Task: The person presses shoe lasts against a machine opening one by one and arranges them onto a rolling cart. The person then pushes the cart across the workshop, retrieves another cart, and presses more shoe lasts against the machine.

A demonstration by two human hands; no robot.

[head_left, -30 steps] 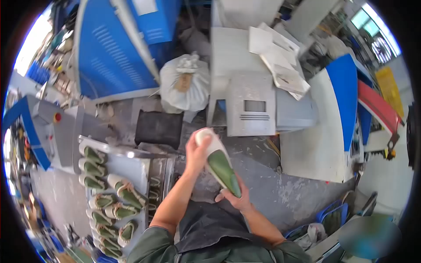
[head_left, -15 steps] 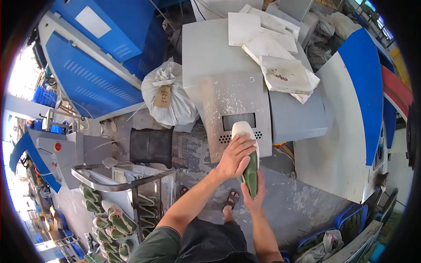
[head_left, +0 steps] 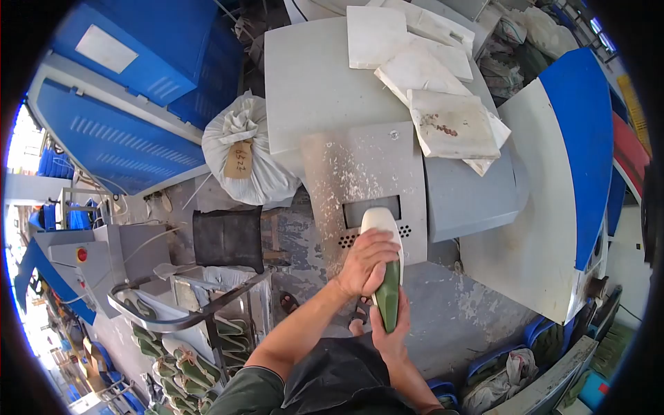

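Both hands hold a green shoe last [head_left: 389, 296] that has a white covering over its rounded far end. My left hand [head_left: 364, 261] is closed across the white part from above, with its thumb along the green part. Lower down, my right hand [head_left: 391, 335] grips the narrow green end from beneath, its fingers partly hidden. The white end overlaps the lower edge of a rectangular opening [head_left: 349, 216] in a grey machine panel [head_left: 363, 159]; whether they touch I cannot tell.
White slabs [head_left: 453, 124] lie on the grey machine top. A tied white sack [head_left: 256, 155] and a black-topped stool [head_left: 227, 238] are at the left. Nearer stands a metal-framed rack [head_left: 207, 311] with several green shoe pieces [head_left: 190, 370]. Blue crates [head_left: 546, 328] are at the lower right.
The view has shifted slightly, and the last with both hands appears a little lower in it. Both hands keep the same hold.
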